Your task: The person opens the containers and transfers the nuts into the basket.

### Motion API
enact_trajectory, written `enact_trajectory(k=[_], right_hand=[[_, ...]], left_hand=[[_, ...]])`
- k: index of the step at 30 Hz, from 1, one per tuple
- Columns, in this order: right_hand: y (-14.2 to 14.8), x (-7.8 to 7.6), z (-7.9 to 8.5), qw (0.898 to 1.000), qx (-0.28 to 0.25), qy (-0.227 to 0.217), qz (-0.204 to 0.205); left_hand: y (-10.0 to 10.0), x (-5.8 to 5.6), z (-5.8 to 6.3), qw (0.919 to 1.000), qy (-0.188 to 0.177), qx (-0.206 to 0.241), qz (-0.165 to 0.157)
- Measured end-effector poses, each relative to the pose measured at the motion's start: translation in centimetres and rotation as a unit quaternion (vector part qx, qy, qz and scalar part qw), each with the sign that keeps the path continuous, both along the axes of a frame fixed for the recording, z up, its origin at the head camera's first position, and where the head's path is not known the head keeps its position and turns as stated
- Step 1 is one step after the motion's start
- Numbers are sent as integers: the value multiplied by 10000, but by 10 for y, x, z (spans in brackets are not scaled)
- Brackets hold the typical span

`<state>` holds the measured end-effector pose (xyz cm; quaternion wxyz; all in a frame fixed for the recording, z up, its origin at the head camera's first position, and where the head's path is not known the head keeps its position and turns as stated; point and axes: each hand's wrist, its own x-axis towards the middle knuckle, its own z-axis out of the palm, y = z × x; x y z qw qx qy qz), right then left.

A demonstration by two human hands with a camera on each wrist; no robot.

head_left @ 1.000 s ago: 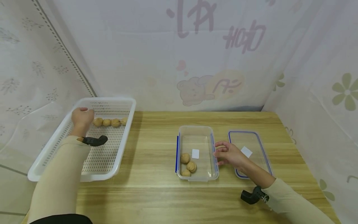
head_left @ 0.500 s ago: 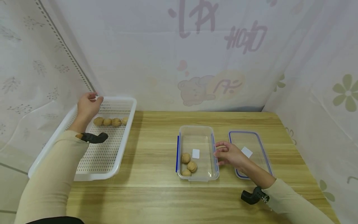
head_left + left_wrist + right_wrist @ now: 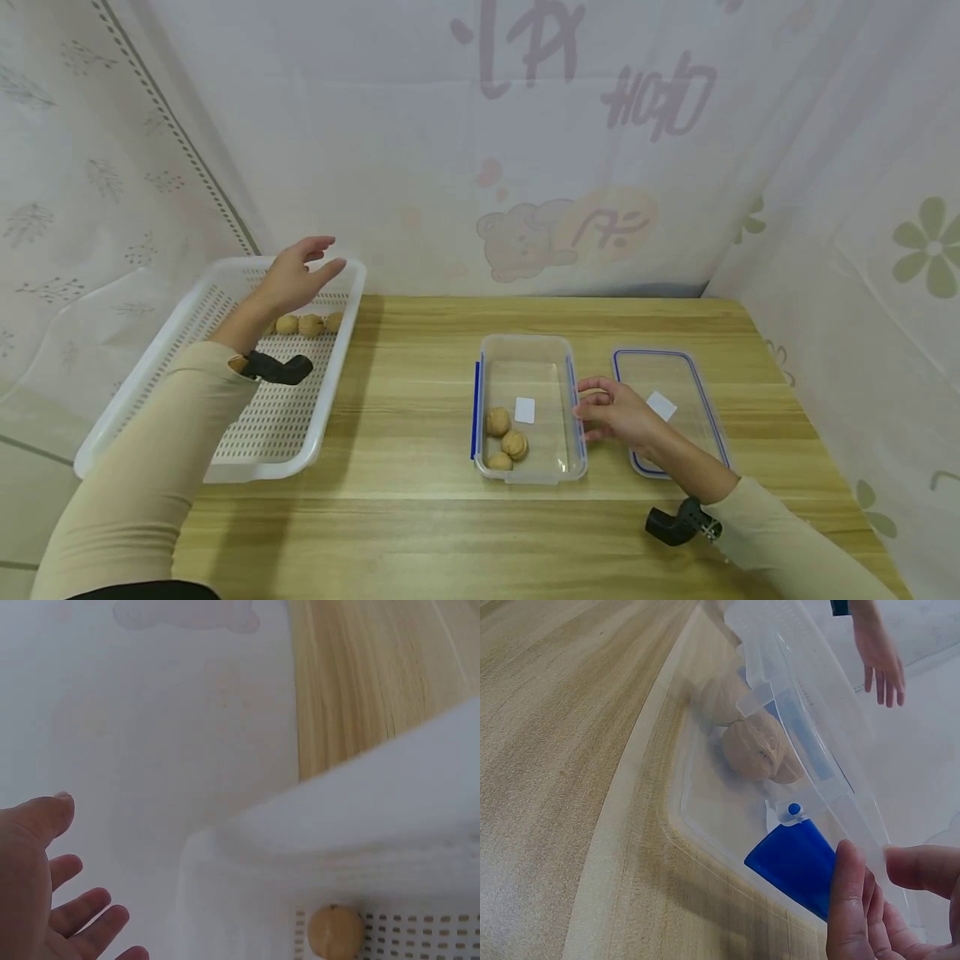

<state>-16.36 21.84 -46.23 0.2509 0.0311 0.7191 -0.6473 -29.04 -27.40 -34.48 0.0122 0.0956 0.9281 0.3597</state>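
Observation:
In the head view a white perforated plastic basket [image 3: 322, 446] stands at the left, with a row of several walnuts [image 3: 311, 325] along its far part. My left hand [image 3: 294, 279] hovers over the basket's far end, fingers spread and nothing in them; the left wrist view shows the same empty hand [image 3: 52, 892]. Toward the right, a clear food container [image 3: 525, 367] holds three walnuts [image 3: 514, 445] in its near left corner. My right hand [image 3: 618, 414] pinches the container's right wall between thumb and fingers, beside a hanging blue clip [image 3: 795, 862].
Right of the container lies its clear lid [image 3: 675, 375] with a blue seal, partly behind my right hand and forearm. Everything stands on a wooden table [image 3: 420, 533]. Printed white cloth [image 3: 420, 167] hangs behind and at both sides.
My left hand rises from the basket's left side and moves right over its far end, its fingers opening from a curl. My right hand and the container stay put.

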Motion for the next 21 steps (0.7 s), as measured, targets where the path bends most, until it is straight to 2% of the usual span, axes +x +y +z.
enact_trajectory(k=[7,12,21], right_hand=[[-1,0,1,10000,7,-21,-34],[-1,0,1,10000,-5,-23,-26],[-1,0,2,10000,0,-19,-16]], left_hand=[[28,4,6,9975,63,-56,-696],[47,9,5,9934,59,-40,-1148],[86,17,6,9800,73,13,-1989]])
